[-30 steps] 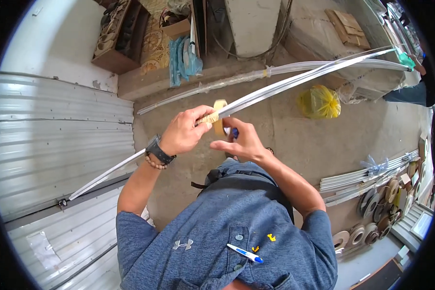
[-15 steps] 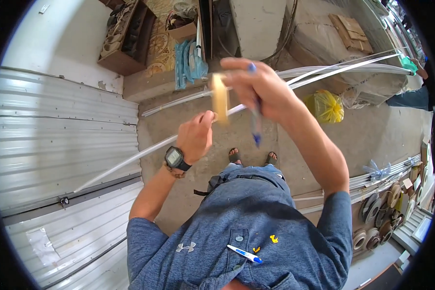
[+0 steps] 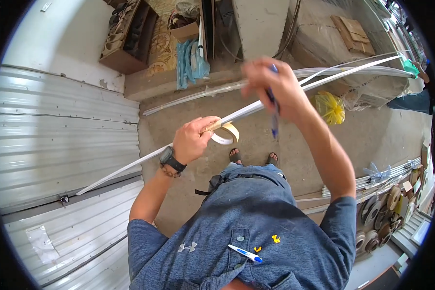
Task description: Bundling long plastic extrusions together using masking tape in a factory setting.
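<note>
Fingers closed, my left hand (image 3: 193, 138) grips a bundle of long white strips (image 3: 244, 112) running diagonally from lower left to upper right. A roll of masking tape (image 3: 235, 131) hangs from the bundle beside its fingertips, and a tan band of tape lies across the strips there. Above the strips, to the right, my right hand (image 3: 279, 87) is raised and partly blurred. A blue pen with a see-through barrel (image 3: 274, 116) is held in it, pointing down. The right fingertips are too smeared to show anything else.
Another person's hand (image 3: 423, 72) is near green material (image 3: 411, 68) at the strips' far right end. More white strips (image 3: 179, 102) lie on the floor beyond. A yellow bag (image 3: 330, 108) and wrapped stacks (image 3: 319, 48) stand right; a shoe rack (image 3: 142, 46) stands far left.
The tape roll has left my right hand and now hangs at the strips by my left hand. My right hand has moved to the right, still with the pen.
</note>
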Demonstrator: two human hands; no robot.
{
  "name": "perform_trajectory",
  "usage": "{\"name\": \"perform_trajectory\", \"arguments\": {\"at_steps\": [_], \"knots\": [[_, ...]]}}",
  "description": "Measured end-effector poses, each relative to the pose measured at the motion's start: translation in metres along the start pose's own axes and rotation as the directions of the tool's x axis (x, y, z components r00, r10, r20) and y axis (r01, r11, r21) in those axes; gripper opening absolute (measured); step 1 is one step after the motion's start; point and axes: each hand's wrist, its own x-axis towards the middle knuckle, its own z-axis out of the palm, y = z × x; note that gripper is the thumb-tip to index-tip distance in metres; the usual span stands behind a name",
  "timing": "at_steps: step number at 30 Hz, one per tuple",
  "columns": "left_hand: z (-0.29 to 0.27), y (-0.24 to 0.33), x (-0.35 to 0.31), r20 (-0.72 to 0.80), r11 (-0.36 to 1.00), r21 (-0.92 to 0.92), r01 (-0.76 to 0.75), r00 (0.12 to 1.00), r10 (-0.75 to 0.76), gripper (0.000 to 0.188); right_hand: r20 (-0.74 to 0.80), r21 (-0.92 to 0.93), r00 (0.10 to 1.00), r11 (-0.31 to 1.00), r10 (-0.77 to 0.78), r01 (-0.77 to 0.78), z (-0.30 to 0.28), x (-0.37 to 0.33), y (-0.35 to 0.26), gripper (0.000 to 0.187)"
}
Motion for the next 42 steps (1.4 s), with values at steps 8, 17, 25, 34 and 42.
{"name": "perform_trajectory", "arguments": {"at_steps": [8,17,25,34,42], "knots": [[-0.001,-0.008,0.027,0.236,0.934,-0.348,0.076,0.972,0.009,0.044,-0.108,-0.778,0.951,0.62,-0.291,0.101,0.018,-0.053,0.143,0.042],[-0.004,-0.013,0.029,-0.035,0.997,-0.064,-0.051,0.998,0.049,0.029,0.055,-0.462,0.997,0.884,-0.057,0.077,0.022,-0.094,0.077,0.03],[0.022,-0.006,-0.002,-0.199,0.937,0.214,-0.275,0.927,0.318,0.027,0.116,0.644,0.872,0.633,0.475,-0.43,0.012,0.08,0.056,0.036],[0.005,0.003,-0.005,-0.215,0.959,0.242,-0.148,0.956,0.202,0.035,-0.139,0.268,0.91,0.899,0.391,-0.345,0.005,0.038,0.039,0.027],[0.001,-0.01,0.011,0.017,0.991,0.051,-0.126,0.992,0.125,0.025,-0.156,-0.326,0.974,0.922,0.167,-0.21,-0.003,-0.082,0.086,0.04]]}}
